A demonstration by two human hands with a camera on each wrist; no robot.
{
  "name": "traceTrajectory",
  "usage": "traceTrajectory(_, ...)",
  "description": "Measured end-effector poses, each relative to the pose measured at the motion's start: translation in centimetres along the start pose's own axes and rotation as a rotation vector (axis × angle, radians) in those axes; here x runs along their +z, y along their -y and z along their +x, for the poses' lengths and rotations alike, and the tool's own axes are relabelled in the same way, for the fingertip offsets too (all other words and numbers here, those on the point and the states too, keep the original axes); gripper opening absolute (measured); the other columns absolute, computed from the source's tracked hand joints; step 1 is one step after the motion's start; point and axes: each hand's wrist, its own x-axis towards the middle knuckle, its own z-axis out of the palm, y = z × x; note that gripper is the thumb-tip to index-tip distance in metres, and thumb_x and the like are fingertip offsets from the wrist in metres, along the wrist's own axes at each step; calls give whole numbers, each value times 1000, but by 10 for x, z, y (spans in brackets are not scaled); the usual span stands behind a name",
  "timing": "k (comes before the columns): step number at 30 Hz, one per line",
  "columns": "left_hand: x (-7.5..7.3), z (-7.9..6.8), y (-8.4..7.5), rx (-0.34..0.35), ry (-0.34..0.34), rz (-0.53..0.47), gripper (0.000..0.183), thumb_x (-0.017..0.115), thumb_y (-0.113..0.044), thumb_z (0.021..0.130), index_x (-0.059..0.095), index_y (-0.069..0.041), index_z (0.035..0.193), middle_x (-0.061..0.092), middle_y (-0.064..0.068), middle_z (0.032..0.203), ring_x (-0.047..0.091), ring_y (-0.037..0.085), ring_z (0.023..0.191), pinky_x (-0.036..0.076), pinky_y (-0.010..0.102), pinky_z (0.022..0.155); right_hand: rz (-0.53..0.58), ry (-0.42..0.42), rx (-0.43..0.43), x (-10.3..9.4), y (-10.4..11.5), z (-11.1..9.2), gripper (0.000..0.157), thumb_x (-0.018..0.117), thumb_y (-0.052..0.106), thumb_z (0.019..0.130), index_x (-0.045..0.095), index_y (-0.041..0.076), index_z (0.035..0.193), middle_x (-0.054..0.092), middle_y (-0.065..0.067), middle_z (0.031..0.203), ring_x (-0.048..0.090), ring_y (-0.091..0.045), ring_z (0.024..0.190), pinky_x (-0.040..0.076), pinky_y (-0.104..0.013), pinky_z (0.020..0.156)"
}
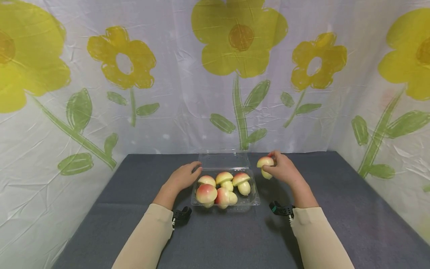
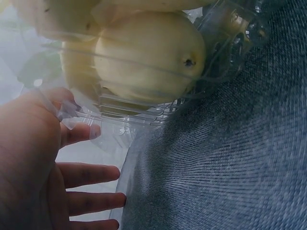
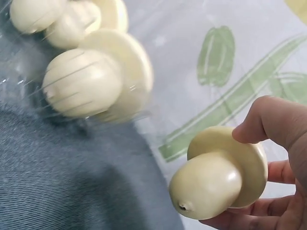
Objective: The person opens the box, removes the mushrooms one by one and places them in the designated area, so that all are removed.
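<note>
My right hand (image 1: 283, 168) holds a toy mushroom (image 1: 266, 164) by its red-and-cream cap, just right of a clear plastic clamshell box (image 1: 253, 201). In the right wrist view, thumb and fingers pinch the cap of this mushroom (image 3: 206, 187), and its pale rounded stem points down and left. Several similar mushrooms (image 1: 223, 179) lie in the box, two in front and the others behind. At the box's left side is my left hand (image 1: 183, 176). Its fingers are spread and relaxed in the left wrist view, with the thumb and index finger right at the plastic rim.
The box's transparent lid (image 1: 223, 160) is folded back, away from me. A dark grey cloth (image 1: 215, 235) covers the table. Behind and at both sides hangs a pale curtain (image 1: 181, 93) with large yellow flowers. Black straps (image 1: 282, 209) are worn on both wrists.
</note>
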Motion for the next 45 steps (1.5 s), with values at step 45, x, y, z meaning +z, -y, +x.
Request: traceTrajectory(45,-2,0,-1,-13,29,3,53,43,-41,111,45,-14,157,49,14,154,46,39,141,38,61,113,-60,58,64,21,-21,9,68,57,32,106,31,-6,157,42,-35,150,45,-52,134,46,-64,103)
